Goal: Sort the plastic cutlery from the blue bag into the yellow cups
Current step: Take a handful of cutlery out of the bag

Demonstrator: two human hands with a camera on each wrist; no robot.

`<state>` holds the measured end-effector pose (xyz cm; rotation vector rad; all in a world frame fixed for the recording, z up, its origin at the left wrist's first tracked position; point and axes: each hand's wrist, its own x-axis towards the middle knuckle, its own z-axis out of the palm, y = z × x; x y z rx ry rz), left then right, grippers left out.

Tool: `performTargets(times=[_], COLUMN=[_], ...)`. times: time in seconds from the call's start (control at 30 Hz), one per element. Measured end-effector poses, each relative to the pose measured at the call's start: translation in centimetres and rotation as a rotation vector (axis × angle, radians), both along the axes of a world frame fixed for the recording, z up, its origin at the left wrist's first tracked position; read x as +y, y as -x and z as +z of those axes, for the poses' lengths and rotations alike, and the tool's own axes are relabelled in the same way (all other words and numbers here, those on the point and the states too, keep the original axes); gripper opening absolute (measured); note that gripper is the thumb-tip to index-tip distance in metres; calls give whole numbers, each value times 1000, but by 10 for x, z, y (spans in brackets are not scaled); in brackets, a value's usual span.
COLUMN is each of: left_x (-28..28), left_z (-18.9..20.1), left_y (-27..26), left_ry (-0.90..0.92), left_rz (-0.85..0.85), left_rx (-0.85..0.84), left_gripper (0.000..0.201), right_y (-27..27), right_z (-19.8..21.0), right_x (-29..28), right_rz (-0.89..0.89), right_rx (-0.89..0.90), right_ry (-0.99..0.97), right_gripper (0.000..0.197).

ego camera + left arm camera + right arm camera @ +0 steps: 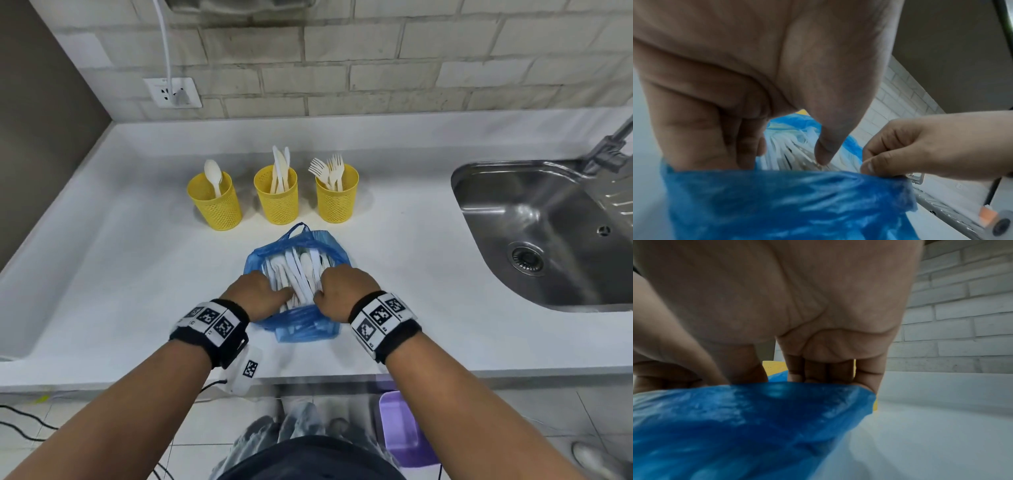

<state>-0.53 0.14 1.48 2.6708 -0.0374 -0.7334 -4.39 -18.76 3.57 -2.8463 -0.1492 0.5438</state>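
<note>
On the counter, crinkled translucent blue bag [301, 329] of white cutlery [301, 274], both hands' fingers [877, 155] pinching its rim

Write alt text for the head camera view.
Both hands, left and right, reach into a blue bag of white cutlery on a counter; behind it, three yellow cups hold spoons, knives, forks.

A white countertop [394, 274] is carrying a blue bag [301, 329] lying under both hands, and three yellow cups [275, 198] are standing just beyond the hands.
</note>
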Motion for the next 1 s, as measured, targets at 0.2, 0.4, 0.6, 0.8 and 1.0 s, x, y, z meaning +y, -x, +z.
performTargets(times=[0.2,0.4,0.6,0.8,1.0], left_x=[-7,-13,-16,-27,-28], left_z=[-5,1,4,-7,6], left_y=[-4,-10,-16,-20,-24], left_ry=[86,313,313,292,262], left_rz=[105,236,255,213,249], left_rx=[69,112,99,83,145], left_gripper=[46,18,16,23,20], right_y=[-4,-13,-23,-29,-39], right_z=[-4,-4,-4,-3,-8], right_x=[0,6,1,4,-10], right_rz=[-131,-219,-236,-260,-282], right_rx=[-30,-4,94,58,107], right_ry=[-30,-108,-185,-204,-287], right_gripper=[38,24,31,15,37])
